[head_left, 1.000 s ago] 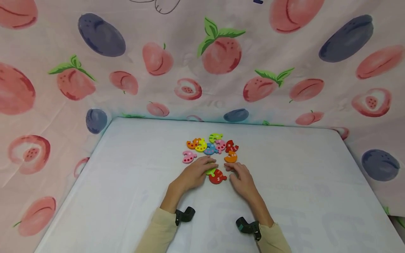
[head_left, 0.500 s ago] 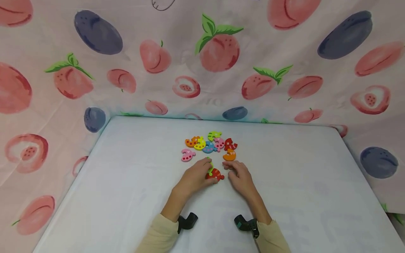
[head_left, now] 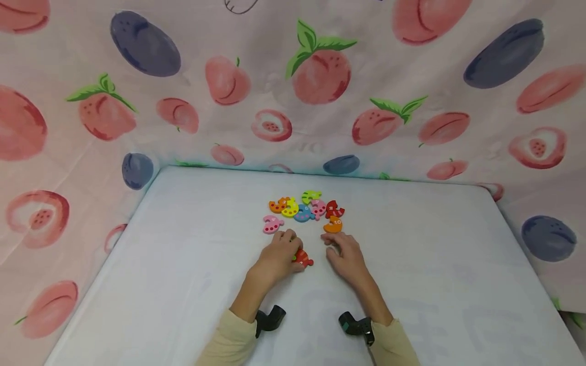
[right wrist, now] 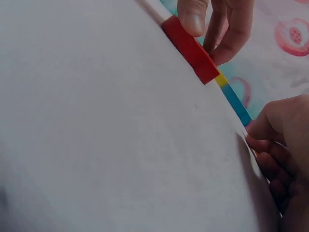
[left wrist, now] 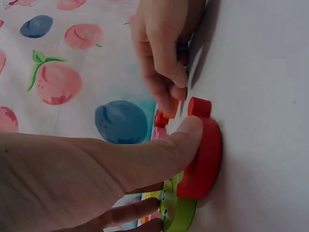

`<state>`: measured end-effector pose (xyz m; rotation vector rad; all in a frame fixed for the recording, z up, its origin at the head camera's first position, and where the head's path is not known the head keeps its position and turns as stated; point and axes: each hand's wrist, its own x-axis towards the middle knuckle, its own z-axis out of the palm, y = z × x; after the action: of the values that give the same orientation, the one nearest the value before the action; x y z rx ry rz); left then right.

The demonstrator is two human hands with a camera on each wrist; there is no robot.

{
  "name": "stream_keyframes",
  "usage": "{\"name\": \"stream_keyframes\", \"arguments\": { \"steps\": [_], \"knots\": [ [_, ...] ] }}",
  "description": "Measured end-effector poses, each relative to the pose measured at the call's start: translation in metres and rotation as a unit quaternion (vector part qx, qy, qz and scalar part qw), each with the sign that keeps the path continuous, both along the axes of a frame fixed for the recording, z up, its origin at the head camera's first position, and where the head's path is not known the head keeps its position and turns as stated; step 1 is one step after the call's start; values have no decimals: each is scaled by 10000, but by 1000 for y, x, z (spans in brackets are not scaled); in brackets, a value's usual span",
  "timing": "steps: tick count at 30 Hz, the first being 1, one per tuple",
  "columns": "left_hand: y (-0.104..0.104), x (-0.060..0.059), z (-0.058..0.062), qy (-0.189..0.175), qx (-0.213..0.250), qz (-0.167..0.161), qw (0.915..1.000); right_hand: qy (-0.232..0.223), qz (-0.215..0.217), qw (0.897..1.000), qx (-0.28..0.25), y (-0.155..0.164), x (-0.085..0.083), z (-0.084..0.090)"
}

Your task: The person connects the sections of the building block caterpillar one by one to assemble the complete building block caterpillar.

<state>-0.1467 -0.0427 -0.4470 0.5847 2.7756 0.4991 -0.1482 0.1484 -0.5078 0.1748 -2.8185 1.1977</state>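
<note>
a pink piece (head_left: 273, 224) lies behind and left of the red piece (head_left: 304, 260). the left hand (head_left: 279, 255) holds the red piece with its thumb, fingers on the green piece (left wrist: 182, 217) touching its left side. bright pieces (head_left: 303, 213) sit behind the red piece. right of it come an orange piece (head_left: 333, 225), then the right hand (head_left: 350, 258), loosely bent.

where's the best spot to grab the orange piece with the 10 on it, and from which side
Probably pinch the orange piece across its left and right edges, coming from the near side with the right hand, whose fingertips are just in front of it. It lies flat, so its rim offers the hold; the red piece crowds its far side, while both edges look free.
</note>
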Motion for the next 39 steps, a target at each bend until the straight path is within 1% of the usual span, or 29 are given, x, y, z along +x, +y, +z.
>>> {"name": "stream_keyframes", "arguments": {
  "steps": [3, 6, 8, 11, 13, 15, 18, 20, 23, 25, 27, 30, 35, 39],
  "knots": [
    [-6, -2, 2, -88, 69, 76, 9999, -57, 115, 9996, 244, -7, -5, 4],
    [-10, -4, 1, -90, 153, 112, 9998, -158, 318, 9989, 299, -15, -14, 10],
    [-13, -5, 1, -99, 169, 149, 9997, -176, 428, 9986, 250, -22, -20, 18],
    [-17, -6, 2, -117, 109, 235, 9996, -112, 714, 9970, 270, -37, -35, 32],
    [-19, -7, 5, -117, 9, 298, 9995, -86, 989, 9941, 449, -50, -48, 41],
    [-21, -7, 8, -128, -71, 369, 9992, -91, 1331, 9889, 655, -64, -62, 47],
    [-24, -7, 11, -140, -142, 442, 9988, -119, 1729, 9800, 973, -83, -81, 49],
    [-26, -8, 12, -164, -109, 464, 9987, -177, 1816, 9760, 1189, -92, -90, 45],
    [-29, -9, 10, -182, -38, 489, 9986, -208, 1694, 9724, 1592, -101, -99, 39],
    [-30, -10, 8, -196, 42, 535, 9984, -185, 1567, 9672, 1990, -104, -102, 36],
    [-32, -11, 7, -201, 111, 575, 9981, -136, 1427, 9621, 2322, -106, -103, 35],
    [-34, -14, 5, -155, 227, 608, 9978, -56, 1237, 9571, 2621, -107, -104, 36],
    [-39, -20, -2, -85, 472, 724, 9962, 45, 804, 9606, 2661, -104, -103, 34],
    [-42, -26, -11, -4, 805, 937, 9923, 96, 501, 9661, 2532, -95, -98, 31]
  ]
}}
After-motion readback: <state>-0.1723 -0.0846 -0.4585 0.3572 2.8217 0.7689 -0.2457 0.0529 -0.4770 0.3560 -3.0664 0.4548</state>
